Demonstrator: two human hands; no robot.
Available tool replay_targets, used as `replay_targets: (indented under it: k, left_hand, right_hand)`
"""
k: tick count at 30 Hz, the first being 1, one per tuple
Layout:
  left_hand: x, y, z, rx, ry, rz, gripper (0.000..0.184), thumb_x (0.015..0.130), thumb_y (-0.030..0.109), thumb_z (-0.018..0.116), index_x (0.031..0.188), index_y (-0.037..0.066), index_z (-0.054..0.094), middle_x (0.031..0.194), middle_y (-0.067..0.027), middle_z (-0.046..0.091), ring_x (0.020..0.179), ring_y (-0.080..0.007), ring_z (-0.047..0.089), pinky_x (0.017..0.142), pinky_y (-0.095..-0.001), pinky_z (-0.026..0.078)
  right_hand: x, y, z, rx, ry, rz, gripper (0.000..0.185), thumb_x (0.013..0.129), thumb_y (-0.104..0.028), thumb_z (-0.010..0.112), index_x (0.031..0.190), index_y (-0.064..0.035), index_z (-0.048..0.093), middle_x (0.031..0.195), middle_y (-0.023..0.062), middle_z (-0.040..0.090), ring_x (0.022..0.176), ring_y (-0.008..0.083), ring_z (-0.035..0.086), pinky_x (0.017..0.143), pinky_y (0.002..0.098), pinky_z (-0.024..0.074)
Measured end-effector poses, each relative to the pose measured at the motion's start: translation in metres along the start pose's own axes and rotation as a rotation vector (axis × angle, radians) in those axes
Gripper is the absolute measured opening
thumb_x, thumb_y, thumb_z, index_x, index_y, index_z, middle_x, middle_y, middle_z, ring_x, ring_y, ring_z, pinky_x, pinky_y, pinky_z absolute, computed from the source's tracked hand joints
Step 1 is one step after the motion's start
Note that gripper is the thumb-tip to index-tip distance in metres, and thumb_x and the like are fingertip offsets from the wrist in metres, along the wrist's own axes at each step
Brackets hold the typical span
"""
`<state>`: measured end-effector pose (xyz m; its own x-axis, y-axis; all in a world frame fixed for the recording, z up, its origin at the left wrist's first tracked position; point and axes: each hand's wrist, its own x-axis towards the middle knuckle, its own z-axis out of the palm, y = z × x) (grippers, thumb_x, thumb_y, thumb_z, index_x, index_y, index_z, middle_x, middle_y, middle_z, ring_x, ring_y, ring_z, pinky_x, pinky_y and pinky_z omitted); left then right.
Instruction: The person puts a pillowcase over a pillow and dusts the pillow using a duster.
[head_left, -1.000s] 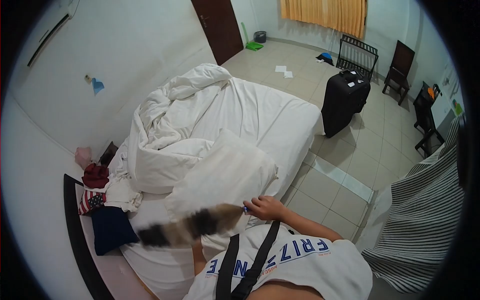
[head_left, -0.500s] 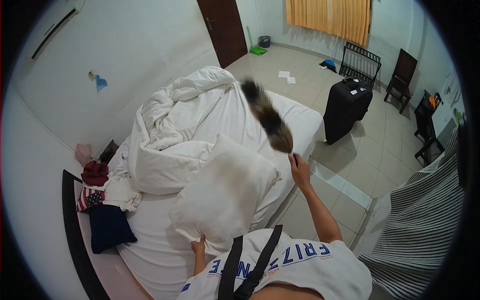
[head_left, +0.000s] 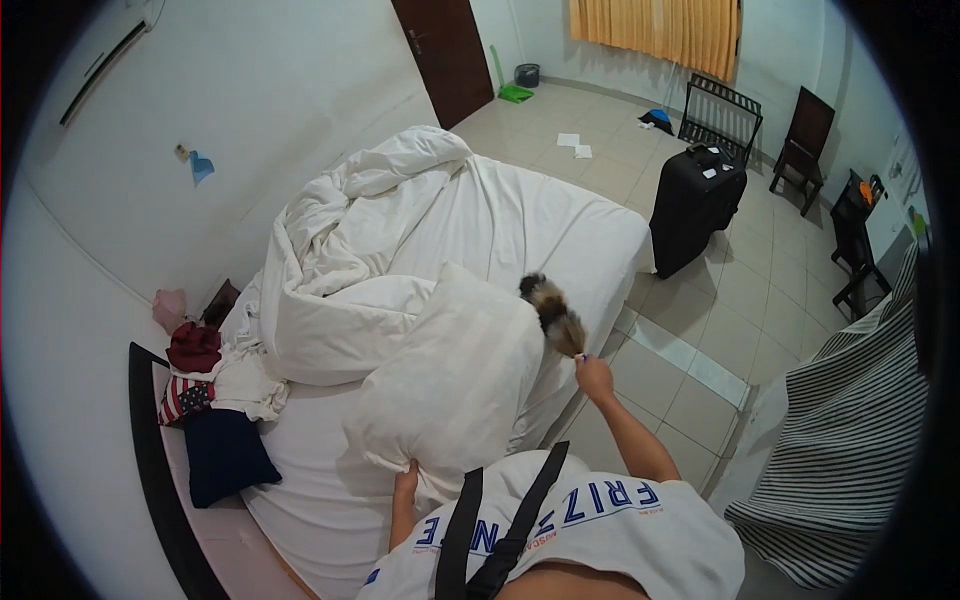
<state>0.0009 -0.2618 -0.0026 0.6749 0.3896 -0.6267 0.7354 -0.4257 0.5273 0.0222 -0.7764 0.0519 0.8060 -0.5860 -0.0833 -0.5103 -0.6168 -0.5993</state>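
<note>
My right hand (head_left: 594, 376) is closed on the handle of a brown and black feather duster (head_left: 552, 315), whose fluffy head points away from me, over the bed's right side, beside the pillow. Gripped at its near corner by my left hand (head_left: 406, 478), the white pillow (head_left: 450, 375) lies on the bed (head_left: 560, 210). Much of my left hand's fingers is hidden by the pillow's edge.
A bunched white blanket (head_left: 340, 230) lies on the bed's left part. Near the headboard (head_left: 160, 450) are a navy cushion (head_left: 228, 457) and some clothes (head_left: 250, 385). Beyond the bed's right corner stands a black suitcase (head_left: 695, 210). A striped cloth (head_left: 840, 420) hangs at the right.
The duster swung from over the pillow's near side out to the far right, then came back lower and nearer beside the pillow. My left hand has come into view at the pillow's corner.
</note>
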Motion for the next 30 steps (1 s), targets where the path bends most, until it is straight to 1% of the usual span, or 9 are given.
replay_targets:
  k: [7, 12, 15, 16, 17, 19, 22, 25, 30]
  left_hand:
    - [-0.049, 0.1, -0.023, -0.802, -0.441, -0.01, 0.052, 0.098, 0.039, 0.049, 0.129, -0.003, 0.049, 0.122, -0.0164, 0.06, 0.113, -0.0312, 0.058, 0.097, -0.0436, 0.045]
    - [-0.161, 0.221, -0.053, -1.118, -0.808, 0.035, 0.045, 0.099, 0.033, 0.044, 0.127, -0.002, 0.05, 0.121, -0.0167, 0.061, 0.109, -0.0304, 0.061, 0.097, -0.0456, 0.048]
    - [-0.104, 0.183, -0.022, -1.258, -0.83, 0.621, 0.048, 0.1, 0.033, 0.043, 0.13, -0.004, 0.047, 0.123, -0.0172, 0.059, 0.112, -0.0305, 0.059, 0.098, -0.0433, 0.046]
    - [-0.117, 0.197, -0.024, -1.001, -0.719, 0.735, 0.044, 0.099, 0.031, 0.044, 0.127, -0.003, 0.049, 0.12, -0.0166, 0.061, 0.109, -0.0301, 0.061, 0.095, -0.043, 0.049]
    - [-0.129, 0.212, -0.027, -0.743, -0.603, 0.837, 0.04, 0.099, 0.028, 0.045, 0.124, -0.002, 0.052, 0.117, -0.016, 0.063, 0.106, -0.0296, 0.063, 0.092, -0.0428, 0.051]
    - [-0.235, 0.278, -0.058, -1.156, -0.729, 0.039, 0.034, 0.097, 0.023, 0.048, 0.117, -0.002, 0.057, 0.113, -0.0169, 0.065, 0.102, -0.0295, 0.065, 0.088, -0.0433, 0.055]
    - [-0.206, 0.264, -0.063, -1.172, -0.773, 0.016, 0.04, 0.1, 0.028, 0.042, 0.124, -0.002, 0.052, 0.117, -0.0161, 0.063, 0.107, -0.0297, 0.062, 0.093, -0.0429, 0.052]
    - [-0.188, 0.26, -0.065, -1.229, -0.737, -0.046, 0.038, 0.1, 0.027, 0.042, 0.122, -0.002, 0.053, 0.118, -0.0164, 0.062, 0.105, -0.0295, 0.063, 0.093, -0.0438, 0.052]
    - [-0.206, 0.279, -0.058, -1.209, -0.714, -0.046, 0.036, 0.099, 0.025, 0.042, 0.119, -0.002, 0.055, 0.116, -0.0163, 0.063, 0.104, -0.0298, 0.063, 0.093, -0.0446, 0.052]
  right_hand:
    - [-0.071, -0.037, -0.057, 0.361, 0.163, -0.081, 0.041, 0.096, -0.036, 0.05, 0.099, 0.0035, 0.06, 0.072, 0.0259, 0.061, 0.071, 0.0437, 0.062, 0.063, 0.049, 0.0468]
    - [-0.134, -0.078, -0.076, 0.503, 0.133, -0.582, 0.031, 0.095, -0.028, 0.054, 0.106, 0.0016, 0.056, 0.067, 0.0225, 0.059, 0.066, 0.0407, 0.062, 0.059, 0.0451, 0.0481]
    - [-0.145, -0.063, -0.062, 0.431, 0.129, -0.802, 0.029, 0.094, -0.025, 0.056, 0.105, 0.0013, 0.055, 0.07, 0.0231, 0.06, 0.07, 0.0412, 0.062, 0.06, 0.0458, 0.0489]
    - [-0.144, -0.054, -0.051, 0.399, 0.118, -0.842, 0.028, 0.093, -0.024, 0.056, 0.105, 0.0015, 0.055, 0.072, 0.0237, 0.06, 0.072, 0.0417, 0.063, 0.061, 0.0464, 0.0492]
    - [-0.145, -0.044, -0.039, 0.363, 0.089, -0.645, 0.03, 0.094, -0.026, 0.055, 0.104, 0.002, 0.055, 0.073, 0.0242, 0.061, 0.073, 0.0426, 0.063, 0.062, 0.0475, 0.0491]
    - [-0.138, -0.017, -0.012, 0.291, 0.025, -0.255, 0.034, 0.095, -0.03, 0.052, 0.101, 0.0029, 0.054, 0.075, 0.0251, 0.062, 0.076, 0.0443, 0.063, 0.064, 0.0496, 0.0489]
    - [-0.104, 0.042, 0.022, 0.145, 0.032, 0.102, 0.041, 0.098, -0.037, 0.045, 0.1, 0.0032, 0.054, 0.076, 0.0263, 0.063, 0.075, 0.0469, 0.062, 0.066, 0.0533, 0.0473]
    - [-0.1, 0.036, -0.009, 0.233, 0.115, 0.179, 0.046, 0.1, -0.041, 0.038, 0.102, 0.0022, 0.055, 0.076, 0.0262, 0.063, 0.072, 0.047, 0.061, 0.066, 0.0547, 0.0459]
    - [-0.136, -0.05, -0.05, 0.562, 0.332, -0.206, 0.034, 0.097, -0.031, 0.047, 0.1, 0.0021, 0.052, 0.076, 0.026, 0.06, 0.069, 0.0461, 0.059, 0.061, 0.0512, 0.0461]
